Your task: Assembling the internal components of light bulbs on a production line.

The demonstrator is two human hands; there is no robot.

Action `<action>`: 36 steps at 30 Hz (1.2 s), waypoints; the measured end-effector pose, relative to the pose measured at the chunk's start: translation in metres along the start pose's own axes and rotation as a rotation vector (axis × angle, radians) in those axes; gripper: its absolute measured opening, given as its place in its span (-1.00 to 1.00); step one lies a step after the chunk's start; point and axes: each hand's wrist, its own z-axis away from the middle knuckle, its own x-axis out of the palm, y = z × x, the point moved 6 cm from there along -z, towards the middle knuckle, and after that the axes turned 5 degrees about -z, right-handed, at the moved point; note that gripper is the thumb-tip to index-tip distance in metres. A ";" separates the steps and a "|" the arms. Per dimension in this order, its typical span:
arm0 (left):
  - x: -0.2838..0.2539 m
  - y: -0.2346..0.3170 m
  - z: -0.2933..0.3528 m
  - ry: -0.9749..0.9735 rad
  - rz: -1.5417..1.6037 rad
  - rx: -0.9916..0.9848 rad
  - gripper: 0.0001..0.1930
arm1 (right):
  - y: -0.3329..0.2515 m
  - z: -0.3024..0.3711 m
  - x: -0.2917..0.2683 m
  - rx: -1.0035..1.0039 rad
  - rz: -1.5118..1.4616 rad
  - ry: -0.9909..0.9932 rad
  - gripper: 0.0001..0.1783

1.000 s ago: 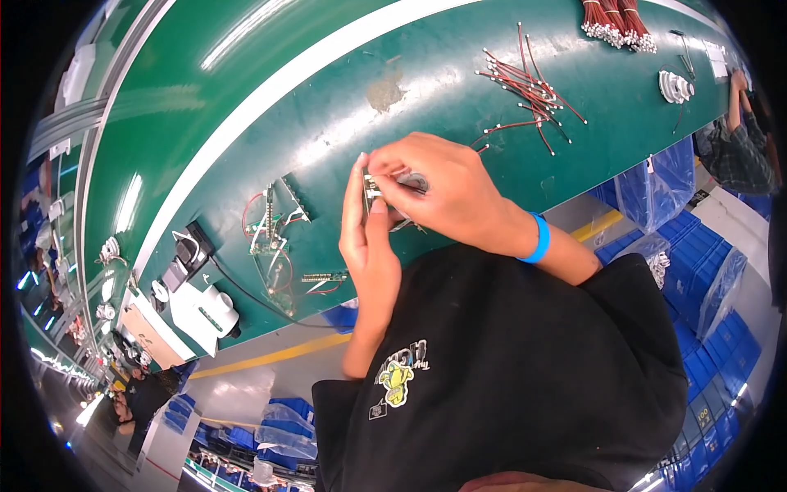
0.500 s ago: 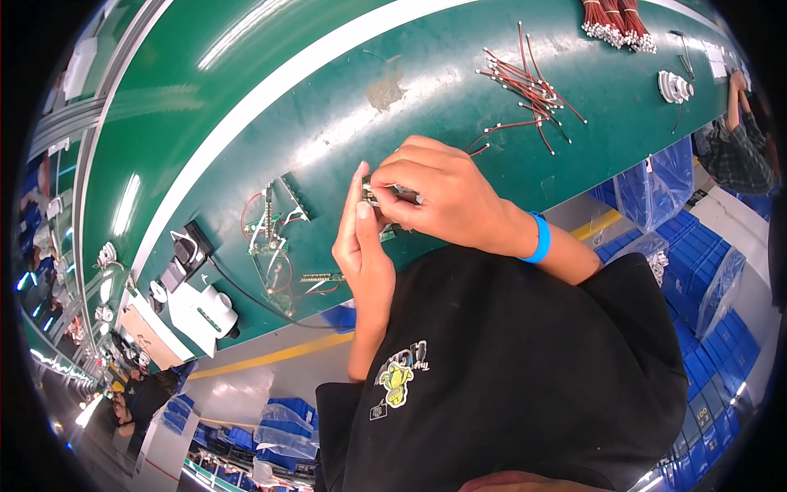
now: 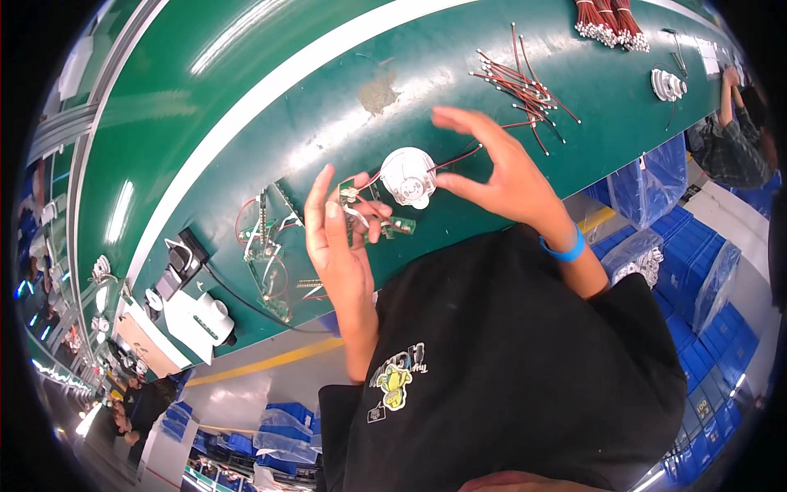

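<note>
My left hand (image 3: 343, 242) holds a small green circuit board (image 3: 349, 195) with wires, its fingers curled around it. Between my hands, a white round plastic part (image 3: 407, 178) lies on the green workbench (image 3: 443, 74). My right hand (image 3: 508, 168) is open just right of the white part, thumb and fingers spread apart, with nothing visible in it. A red and black cable (image 3: 461, 156) runs between the white part and my right hand. Beneath my left fingers, another small green board (image 3: 402, 225) shows partly.
Loose red and black cables (image 3: 525, 90) lie farther back, with tied cable bundles (image 3: 608, 25) at the far edge. Wired circuit boards (image 3: 269, 238) sit to the left, near a white device (image 3: 205, 318) and a black adapter (image 3: 190, 252). Blue crates (image 3: 697, 262) stand on the right.
My right hand has left the board in my left hand, moved right and spread open. My left hand has shifted slightly left and turned. The white round part now shows between them.
</note>
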 end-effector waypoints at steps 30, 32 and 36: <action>0.013 -0.021 0.000 -0.102 0.205 -0.222 -0.57 | 0.007 0.017 0.022 -0.091 -0.475 0.226 -0.80; 0.013 -0.021 0.002 -0.087 0.198 -0.233 -0.58 | -0.011 0.013 0.026 -0.185 -0.255 0.166 -0.83; 0.021 -0.020 0.007 -0.145 0.122 -0.241 -0.58 | -0.015 0.013 0.042 -0.397 -0.076 0.131 -0.81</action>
